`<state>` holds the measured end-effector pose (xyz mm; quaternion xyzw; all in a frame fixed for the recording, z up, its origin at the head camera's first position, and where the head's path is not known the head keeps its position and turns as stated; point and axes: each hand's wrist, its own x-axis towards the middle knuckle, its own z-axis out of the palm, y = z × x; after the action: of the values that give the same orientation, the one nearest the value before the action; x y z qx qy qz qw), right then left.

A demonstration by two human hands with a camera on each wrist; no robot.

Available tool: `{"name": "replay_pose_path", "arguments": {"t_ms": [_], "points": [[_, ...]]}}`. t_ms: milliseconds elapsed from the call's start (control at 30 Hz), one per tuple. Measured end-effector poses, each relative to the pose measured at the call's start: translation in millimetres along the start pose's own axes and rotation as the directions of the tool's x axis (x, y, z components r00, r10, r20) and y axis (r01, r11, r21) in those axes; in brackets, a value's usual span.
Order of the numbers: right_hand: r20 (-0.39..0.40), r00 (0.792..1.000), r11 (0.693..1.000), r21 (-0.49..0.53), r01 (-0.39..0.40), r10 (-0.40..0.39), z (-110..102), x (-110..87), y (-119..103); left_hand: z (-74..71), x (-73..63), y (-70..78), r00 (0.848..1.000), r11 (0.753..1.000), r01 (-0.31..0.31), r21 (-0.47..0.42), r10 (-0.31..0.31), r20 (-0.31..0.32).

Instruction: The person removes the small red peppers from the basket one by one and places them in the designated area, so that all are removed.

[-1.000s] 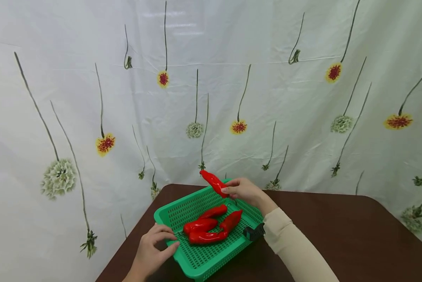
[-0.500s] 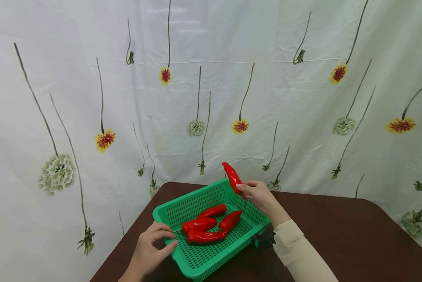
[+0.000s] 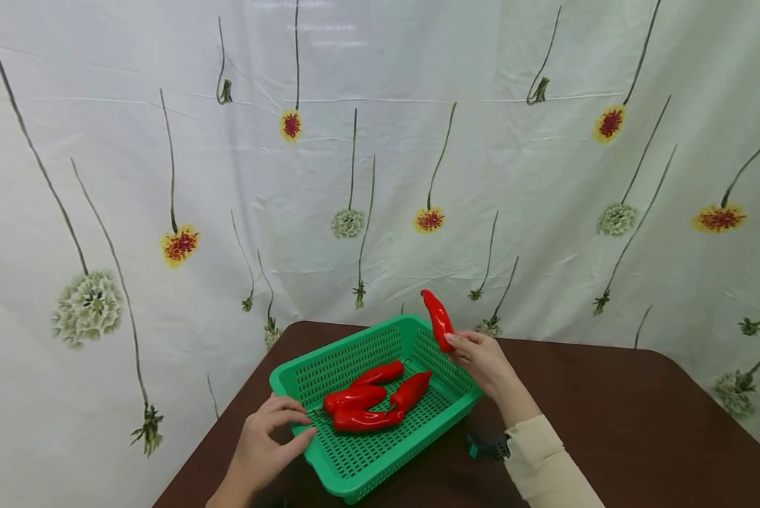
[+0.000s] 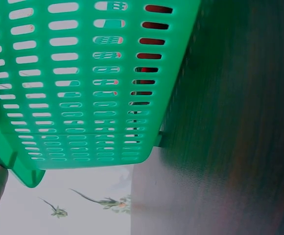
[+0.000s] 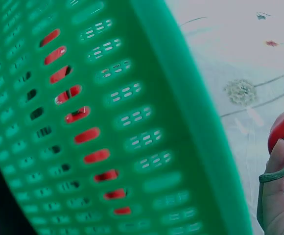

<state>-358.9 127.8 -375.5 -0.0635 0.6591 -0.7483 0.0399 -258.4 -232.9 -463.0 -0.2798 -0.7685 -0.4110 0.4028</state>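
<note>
A green plastic basket (image 3: 354, 487) with slotted walls stands on the table, with several red peppers (image 3: 354, 398) on its floor. My right hand (image 3: 484, 360) pinches another long red pepper (image 3: 439, 321) near its stem end, raised over the basket's right end with its tip upward. In the right wrist view, that pepper's curved green stem (image 5: 277, 175) lies across a finger. At the basket's left end, my left hand (image 3: 262, 437) holds the rim with bent fingers and thumb. Part of that hand shows against the rim in the left wrist view.
The dark brown table (image 3: 608, 416) extends to the right of the basket. A white curtain printed with flowers (image 3: 532, 176) hangs behind it. A black wrist strap (image 3: 490, 448) shows by the right sleeve (image 3: 541, 458).
My right hand has moved right with its pepper, which has turned more upright. The left hand stays at the rim, and the peppers in the basket keep their places.
</note>
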Motion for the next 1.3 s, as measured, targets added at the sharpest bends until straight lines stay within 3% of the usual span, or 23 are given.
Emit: {"name": "replay_pose_path", "arguments": {"t_ms": [233, 867, 1300], "points": [[-0.046, 0.999, 0.998, 0.063, 0.001, 0.002, -19, -8.7, 9, 0.8, 0.2, -0.7, 1.0, 1.0, 0.0, 0.02, 0.0, -0.005], [-0.154, 0.988, 0.982, 0.187, 0.03, 0.0, -56, -18.5, 5, -1.1, 1.5, 5.5, 0.998, 0.998, 0.055, 0.024, -0.055, 0.013], [-0.212, 0.976, 0.98, 0.199, 0.006, 0.037, -76, -16.3, 10, 1.4, -0.3, -3.1, 1.0, 1.0, -0.009, -0.009, 0.009, -0.019]]}}
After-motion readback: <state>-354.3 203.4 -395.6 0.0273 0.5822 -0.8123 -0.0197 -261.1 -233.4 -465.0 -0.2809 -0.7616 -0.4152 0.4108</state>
